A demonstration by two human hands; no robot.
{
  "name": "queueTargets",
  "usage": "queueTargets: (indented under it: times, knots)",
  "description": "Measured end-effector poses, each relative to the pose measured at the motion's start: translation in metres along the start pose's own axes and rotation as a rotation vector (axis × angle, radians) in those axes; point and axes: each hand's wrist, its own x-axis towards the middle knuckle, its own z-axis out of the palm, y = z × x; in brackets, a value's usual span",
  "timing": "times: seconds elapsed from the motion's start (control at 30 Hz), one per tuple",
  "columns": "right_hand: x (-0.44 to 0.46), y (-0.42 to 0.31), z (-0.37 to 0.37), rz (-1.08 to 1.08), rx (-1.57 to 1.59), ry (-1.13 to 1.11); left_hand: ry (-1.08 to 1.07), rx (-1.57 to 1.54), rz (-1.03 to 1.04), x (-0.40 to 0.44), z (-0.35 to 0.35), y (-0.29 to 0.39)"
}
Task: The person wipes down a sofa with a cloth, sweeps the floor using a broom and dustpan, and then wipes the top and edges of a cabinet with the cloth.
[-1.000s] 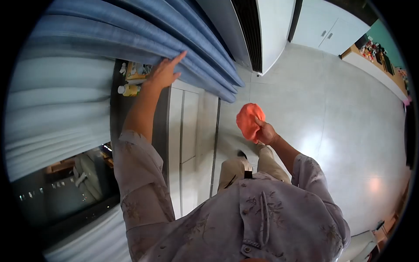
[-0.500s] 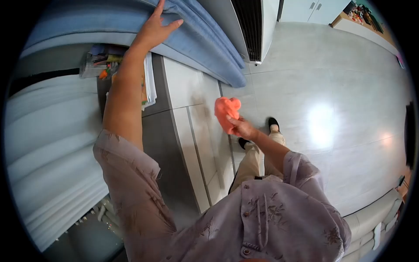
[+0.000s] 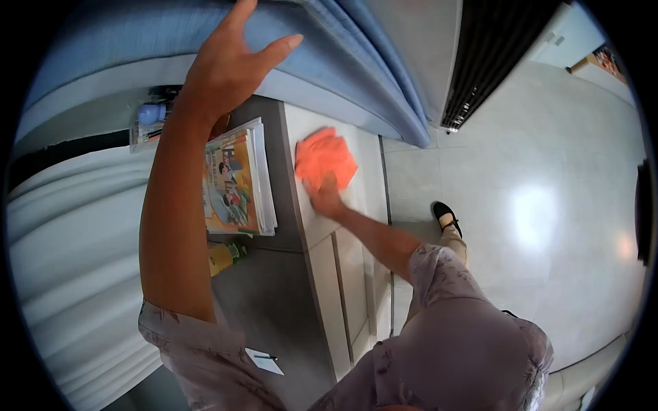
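Observation:
My left hand (image 3: pixel 229 65) is stretched out at the top, thumb and fingers apart, against the blue curtain (image 3: pixel 329 75). Whether it presses on the fabric I cannot tell. My right hand (image 3: pixel 325 197) holds an orange cloth (image 3: pixel 326 159), spread flat against the white front (image 3: pixel 356 257) of a cabinet, near its far end. On the cabinet's grey top (image 3: pixel 267 294) lies a stack of books and papers (image 3: pixel 236 181), partly hidden by my left forearm.
A bottle with yellow contents (image 3: pixel 223 259) lies beside the books, and a pen on white paper (image 3: pixel 269 359) is nearer me. White curtains (image 3: pixel 82 226) hang at left. A tall appliance with a dark grille (image 3: pixel 490 55) stands beyond the cabinet, above the tiled floor (image 3: pixel 480 171).
My right hand has brought the orange cloth from in front of the cabinet onto its white face. I have leaned closer, and the left hand stays up at the blue curtain.

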Motion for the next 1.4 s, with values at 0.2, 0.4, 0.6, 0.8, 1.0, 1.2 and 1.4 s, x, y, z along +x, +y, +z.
queueTargets:
  times: [0.2,0.4,0.6,0.8,1.0,1.2,1.4]
  knots:
    - [0.093,0.040,-0.007,0.543,0.221,-0.229,-0.010,0.170,0.051,0.024,-0.009,-0.011]
    - [0.112,-0.012,-0.022,-0.021,0.358,-0.246,0.001,0.192,0.181,0.039,-0.019,-0.022]
    - [0.167,0.087,0.024,0.573,0.097,-0.091,-0.005,0.111,0.132,0.043,-0.022,-0.022]
    - [0.175,0.060,-0.003,0.424,0.264,-0.512,0.018,0.085,0.248,0.047,-0.023,-0.033]
    - [0.269,0.059,-0.002,0.202,0.105,-0.321,0.027,0.055,0.285,0.048,-0.025,-0.035]
    - [0.297,0.112,-0.002,0.857,0.653,-0.344,-0.011,-0.059,0.134,0.037,-0.026,-0.013]
    - [0.245,0.026,-0.005,0.436,0.089,-0.312,0.027,-0.132,0.205,0.036,-0.024,-0.022]
